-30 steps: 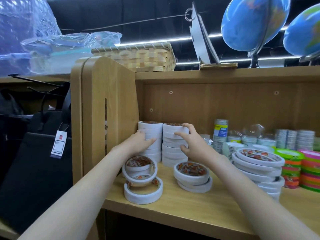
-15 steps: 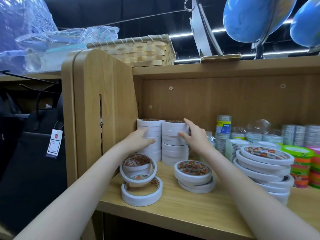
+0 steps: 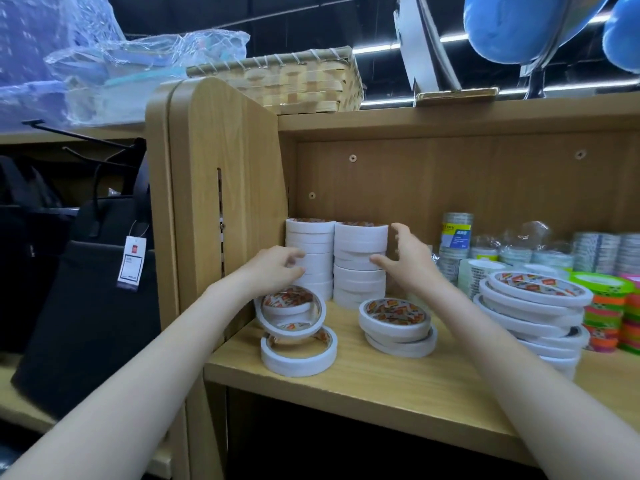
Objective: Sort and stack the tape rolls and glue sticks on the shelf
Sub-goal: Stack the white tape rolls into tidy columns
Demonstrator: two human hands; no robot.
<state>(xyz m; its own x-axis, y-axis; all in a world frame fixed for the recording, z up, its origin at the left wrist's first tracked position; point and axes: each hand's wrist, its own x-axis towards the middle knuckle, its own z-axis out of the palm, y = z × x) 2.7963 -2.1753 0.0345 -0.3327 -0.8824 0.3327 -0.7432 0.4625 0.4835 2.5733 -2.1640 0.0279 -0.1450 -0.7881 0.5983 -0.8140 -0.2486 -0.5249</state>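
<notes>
2 tall stacks of white tape rolls stood side by side at the back left corner of the shelf (image 3: pixel 381 386), touching each other. The left stack (image 3: pixel 311 244) sat against the side panel (image 3: pixel 225 188); the right stack (image 3: pixel 360 265) just beside it. Roll count per stack approx 8-9, edges too close to tell exactly.

The left hand (image 3: pixel 273 271) was at the front of the left stack, fingers (image 3: pixel 294 253) loosely curled and apart, tips touching or nearly touching the rolls; no clear grip. The right hand (image 3: pixel 405 261) flanked the right stack, thumb at the stack's front, fingers (image 3: pixel 398 230) straight and spread along its right side, not clamped on anything.

In front of the stacks: 2 hollow rolls (image 3: pixel 294 327) near the shelf edge, upper one tilted on the lower. Right of them, a low pile (image 3: pixel 396 323) of 2-3 flat rolls w/ red printed labels. Further right, a leaning pile of wide thin rolls (image 3: pixel 533 317), approx 7-8, top one slid off-centre.

At far right, 2 stacks of coloured tape (image 3: pixel 606 313), green, orange, pink. Behind, several columns of clear tape (image 3: pixel 457 237) along the back wall.

On top of the shelf unit: 1 woven basket (image 3: pixel 287 81), 2 blue globes (image 3: pixel 516 26). Left of the unit, a dark bag (image 3: pixel 86 306) w/ a white hang tag (image 3: pixel 132 259).
</notes>
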